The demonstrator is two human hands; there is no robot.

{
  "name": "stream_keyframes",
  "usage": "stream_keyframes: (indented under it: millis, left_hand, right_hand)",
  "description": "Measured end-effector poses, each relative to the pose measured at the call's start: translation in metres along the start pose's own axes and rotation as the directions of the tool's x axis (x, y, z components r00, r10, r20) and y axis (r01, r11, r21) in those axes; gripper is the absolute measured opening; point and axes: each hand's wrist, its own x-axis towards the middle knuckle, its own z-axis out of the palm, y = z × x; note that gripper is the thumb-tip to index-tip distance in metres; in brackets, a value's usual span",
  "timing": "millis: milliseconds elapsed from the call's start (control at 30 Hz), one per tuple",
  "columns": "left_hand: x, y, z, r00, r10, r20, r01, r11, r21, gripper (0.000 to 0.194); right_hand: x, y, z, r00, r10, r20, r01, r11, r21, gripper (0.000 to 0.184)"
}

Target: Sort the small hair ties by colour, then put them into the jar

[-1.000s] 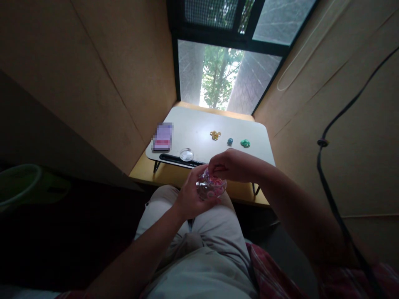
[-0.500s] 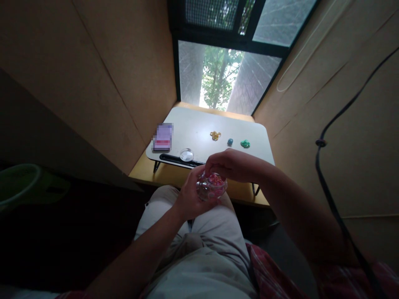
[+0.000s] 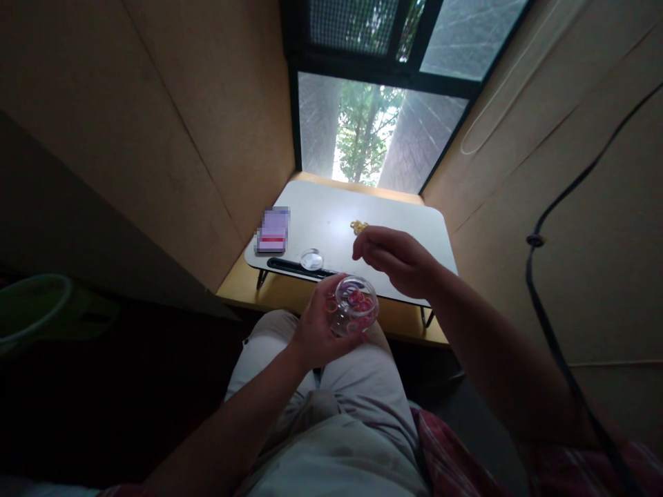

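My left hand [image 3: 317,328] grips a small clear round container [image 3: 354,305] holding several pink and red rubber bands, above my lap. My right hand [image 3: 394,258] hovers over the front of the low white table [image 3: 331,214], fingers curled together; what they pinch, if anything, is too small to see. A yellow cluster of bands [image 3: 358,226] lies on the table just beyond that hand's fingertips. The blue and green clusters seen earlier are hidden behind the hand.
A clear round lid [image 3: 311,259] and a dark pen slot [image 3: 295,266] sit at the table's near edge, a purple card [image 3: 273,230] at its left. Wooden walls close in on both sides, a window ahead, a black cable [image 3: 539,241] at the right, a green basin [image 3: 31,307] at far left.
My right hand has lifted out of the container and moved up and forward over the table, covering the blue and green clusters. The container now shows its open top.
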Motion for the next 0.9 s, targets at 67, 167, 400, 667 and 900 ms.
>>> stream_keyframes:
  millis: [67,167,400,667,900]
  left_hand:
    - [0.000,0.000,0.000,1.000,0.004,-0.004,-0.004,1.000,-0.002,0.095]
    - [0.000,0.000,0.000,1.000,-0.001,-0.017,0.001,1.000,0.003,0.096]
    - [-0.002,-0.006,-0.001,1.000,-0.010,-0.009,0.010,1.000,0.008,0.097]
    - [0.000,-0.007,0.000,0.999,0.035,0.004,-0.035,0.999,-0.025,0.096]
    - [0.001,-0.004,0.000,1.000,0.027,0.011,-0.026,0.998,-0.055,0.093]
  right_hand:
    - [-0.001,0.000,-0.001,1.000,-0.021,0.012,0.021,0.999,0.049,0.019]
    - [-0.002,-0.001,-0.001,0.999,-0.044,0.023,0.042,0.998,0.050,0.023]
    - [-0.007,0.000,-0.007,0.981,0.002,0.196,0.024,0.991,-0.128,0.021]
    - [-0.005,-0.008,-0.002,0.920,0.159,0.359,-0.020,0.932,-0.362,0.011]
    - [-0.002,-0.014,0.000,0.928,0.106,0.358,0.034,0.931,-0.364,0.011]
